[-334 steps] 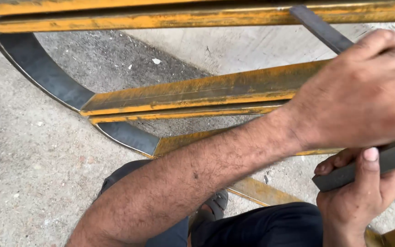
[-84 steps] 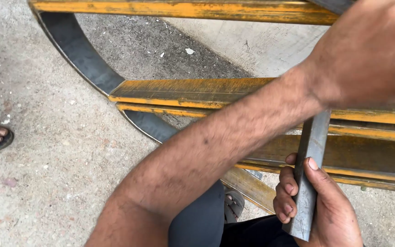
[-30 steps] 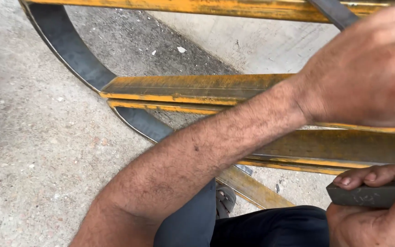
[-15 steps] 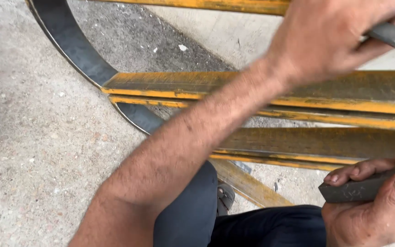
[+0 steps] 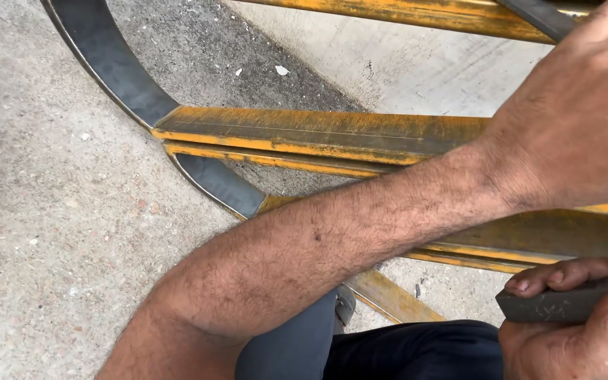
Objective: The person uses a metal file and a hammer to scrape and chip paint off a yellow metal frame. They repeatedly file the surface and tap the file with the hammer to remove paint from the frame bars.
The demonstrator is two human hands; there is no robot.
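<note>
My left arm crosses the view from the bottom left to my left hand [image 5: 571, 119] at the upper right. That hand lies over a dark flat metal bar [image 5: 537, 15] that runs under it; its fingertips are out of view. My right hand [image 5: 578, 338] at the bottom right is closed on the end of a dark square steel bar [image 5: 564, 304], thumb on the near side and fingers over the top. Whether the two dark pieces are one bar I cannot tell. Below both hands lies a rusty yellow steel frame [image 5: 304, 130].
A curved dark steel strip [image 5: 107, 63] is joined to the yellow frame and sweeps from the top left toward the middle. Another yellow rail [image 5: 402, 10] runs along the top. The frame rests on rough concrete floor [image 5: 51, 232]. My dark trouser leg [image 5: 416, 352] is at the bottom.
The view has shifted slightly. My left hand has come down and to the right over the dark flat bar. My right hand keeps its hold on the square bar end.
</note>
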